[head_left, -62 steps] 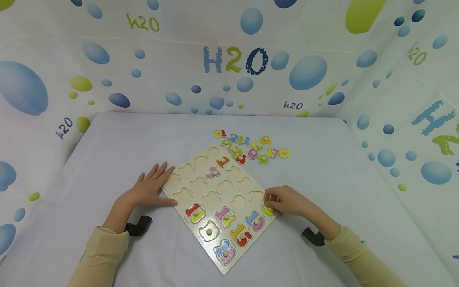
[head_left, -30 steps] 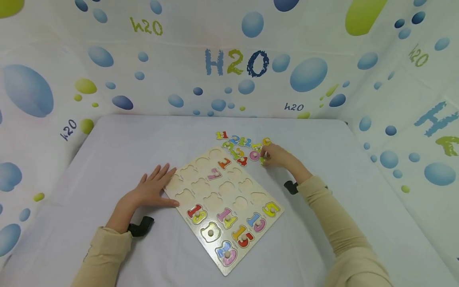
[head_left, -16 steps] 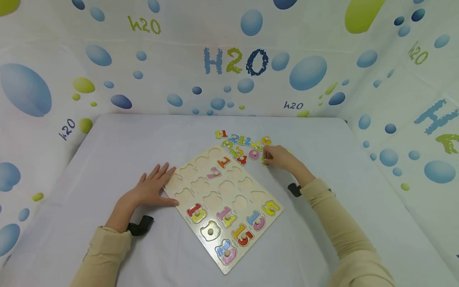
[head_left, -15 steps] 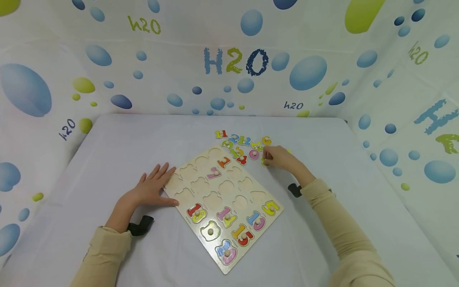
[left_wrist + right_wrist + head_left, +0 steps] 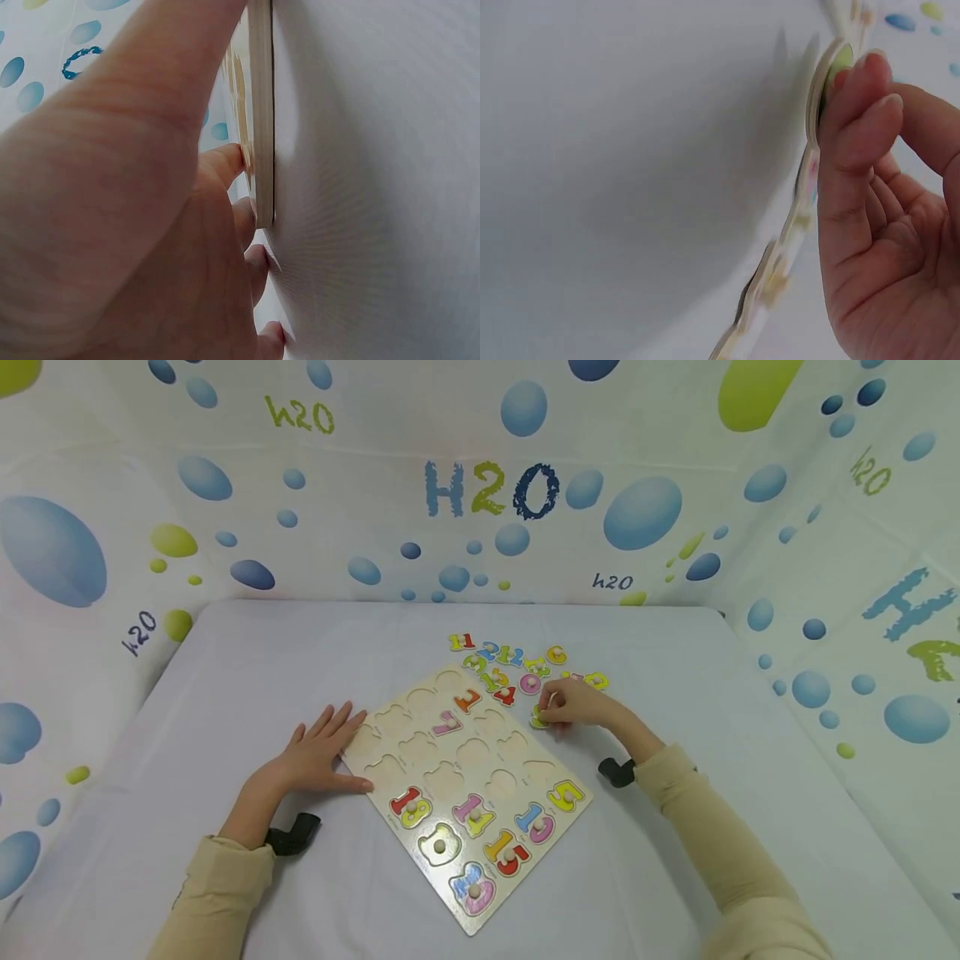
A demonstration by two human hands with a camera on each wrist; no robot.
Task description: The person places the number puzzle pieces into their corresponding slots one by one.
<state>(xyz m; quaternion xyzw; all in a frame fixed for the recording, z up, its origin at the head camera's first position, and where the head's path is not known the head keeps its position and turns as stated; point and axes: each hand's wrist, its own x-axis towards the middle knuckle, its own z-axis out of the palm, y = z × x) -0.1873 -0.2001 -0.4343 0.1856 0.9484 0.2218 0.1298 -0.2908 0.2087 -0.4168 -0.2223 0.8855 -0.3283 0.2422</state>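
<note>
A green number [image 5: 537, 718] has just been drawn out of the pile; it is not yet in the board [image 5: 504, 820].
The right hand [image 5: 581, 703] pinches it near the board's half-past-one edge; the left hand [image 5: 315, 758] lies, fingers spread, at the ten o'clock corner. By count: one held, eleven loose numbers [image 5: 528, 684] towards one o'clock, nine numbers on the board [image 5: 567, 796], twelve bare hollows [image 5: 472, 752].
</note>
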